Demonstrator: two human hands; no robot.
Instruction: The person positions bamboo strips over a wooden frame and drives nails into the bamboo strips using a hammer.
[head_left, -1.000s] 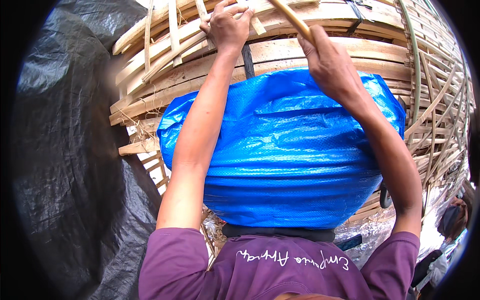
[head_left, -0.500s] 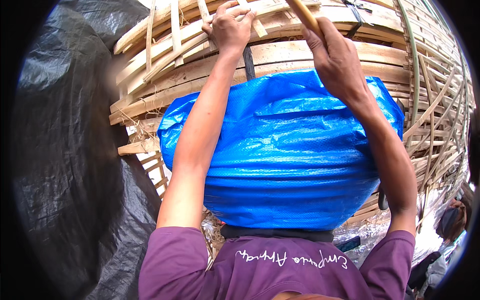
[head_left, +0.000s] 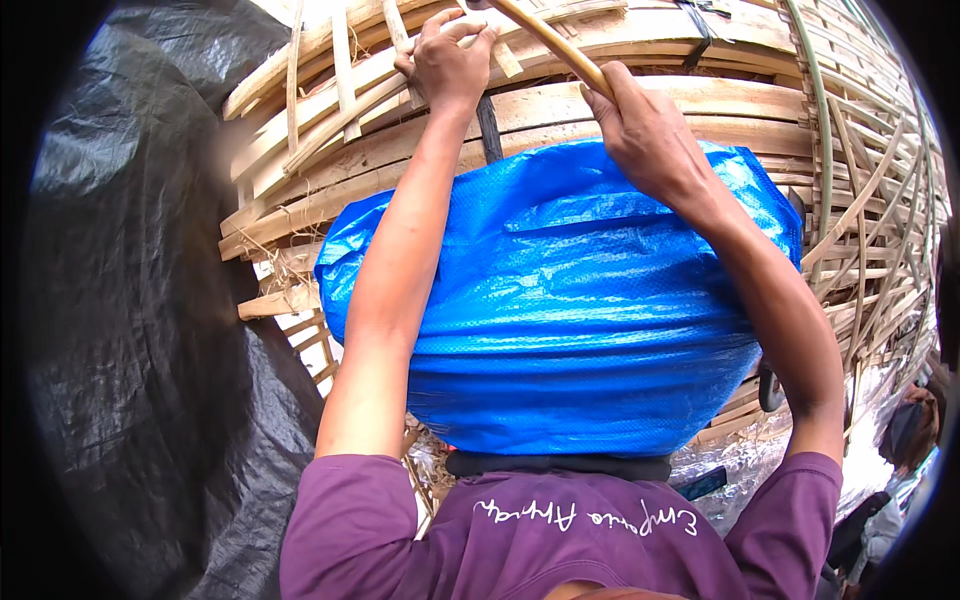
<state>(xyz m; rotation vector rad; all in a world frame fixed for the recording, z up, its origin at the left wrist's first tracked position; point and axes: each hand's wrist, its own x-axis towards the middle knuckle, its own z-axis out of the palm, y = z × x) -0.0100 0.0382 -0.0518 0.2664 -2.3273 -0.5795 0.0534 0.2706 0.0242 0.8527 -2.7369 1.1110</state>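
My right hand (head_left: pixel 648 135) grips the pale wooden handle of a hammer (head_left: pixel 548 40). The dark head of it shows only in part at the top edge, close to the fingertips of my left hand (head_left: pixel 450 65). That left hand is closed in a pinch over the layered wooden slats (head_left: pixel 560 105); what its fingers hold is too small to make out. Short thin wooden strips (head_left: pixel 343 75) lie crosswise on the slats to its left, and another stub shows just right of it. A blue woven plastic sheet (head_left: pixel 570 270) spreads below both hands, between my forearms and across my front.
Black plastic sheeting (head_left: pixel 130 300) hangs along the left side. To the right rises a lattice of split bamboo (head_left: pixel 870 190). A dark strap (head_left: pixel 489 130) crosses the slats, and a dark tie (head_left: pixel 700 35) is knotted farther right. Cloth items (head_left: pixel 905 430) lie at the lower right.
The hammer has swung down and left, bringing its head into view beside my left fingers. My right hand has shifted slightly left; the left hand keeps nearly the same place.
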